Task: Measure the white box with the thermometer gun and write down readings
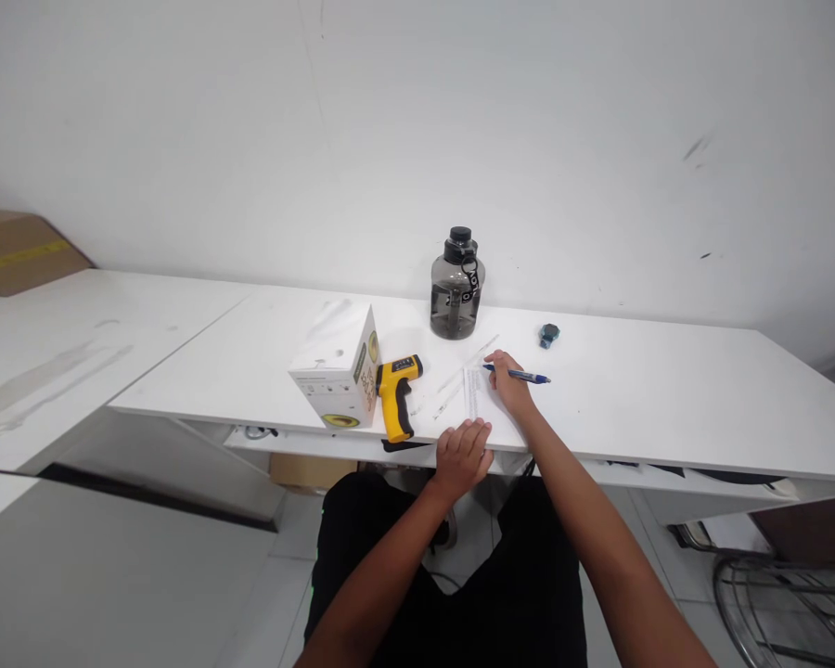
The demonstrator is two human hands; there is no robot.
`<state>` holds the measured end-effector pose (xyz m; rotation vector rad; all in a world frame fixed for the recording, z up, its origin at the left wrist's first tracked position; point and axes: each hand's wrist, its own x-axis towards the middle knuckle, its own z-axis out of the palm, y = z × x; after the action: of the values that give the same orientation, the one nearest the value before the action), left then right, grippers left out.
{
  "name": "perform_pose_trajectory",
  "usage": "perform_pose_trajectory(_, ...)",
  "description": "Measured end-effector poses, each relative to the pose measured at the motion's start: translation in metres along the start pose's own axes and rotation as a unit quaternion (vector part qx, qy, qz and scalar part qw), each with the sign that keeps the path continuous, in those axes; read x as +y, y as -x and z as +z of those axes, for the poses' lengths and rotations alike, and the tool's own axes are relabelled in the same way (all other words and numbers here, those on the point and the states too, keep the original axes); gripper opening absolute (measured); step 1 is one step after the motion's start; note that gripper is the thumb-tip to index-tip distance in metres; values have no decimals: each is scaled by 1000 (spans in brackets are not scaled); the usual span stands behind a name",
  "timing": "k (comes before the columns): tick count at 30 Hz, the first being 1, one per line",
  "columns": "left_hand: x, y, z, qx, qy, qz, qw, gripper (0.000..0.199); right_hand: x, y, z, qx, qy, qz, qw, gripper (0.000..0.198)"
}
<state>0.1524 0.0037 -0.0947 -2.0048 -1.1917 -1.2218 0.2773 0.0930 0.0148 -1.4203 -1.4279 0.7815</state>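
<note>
My right hand [509, 382] is closed around a blue pen [531, 377], its writing end over a small sheet of paper [474, 397] with lines of text on it. Flat at the desk's front edge lies my left hand [462, 456], its fingers stretched out by the sheet's lower end and holding nothing. To the left, a yellow and black infrared thermometer gun [397, 397] rests against a white box [335, 380] with avocado pictures. A large grey translucent water bottle [457, 286] stands upright behind the paper.
A dark teal watch-like object [548, 334] lies on the white desk [668, 390], right of the bottle. At the far left sits a cardboard box [20, 249] against the wall. Below the desk top runs an open shelf [744, 477]. A metal rack [793, 603] stands at lower right.
</note>
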Motion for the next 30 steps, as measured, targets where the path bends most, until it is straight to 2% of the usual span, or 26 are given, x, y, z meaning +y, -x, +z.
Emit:
perform_pose_trajectory(14, -2, 0, -1, -7, -6, 18, 1000, 40, 5, -2, 2, -13, -32, -5, 999, 55)
perform_pose_trajectory(30, -1, 0, -1, -6, -8, 8, 1000, 39, 2, -1, 2, -15, -15, 2, 1000, 58)
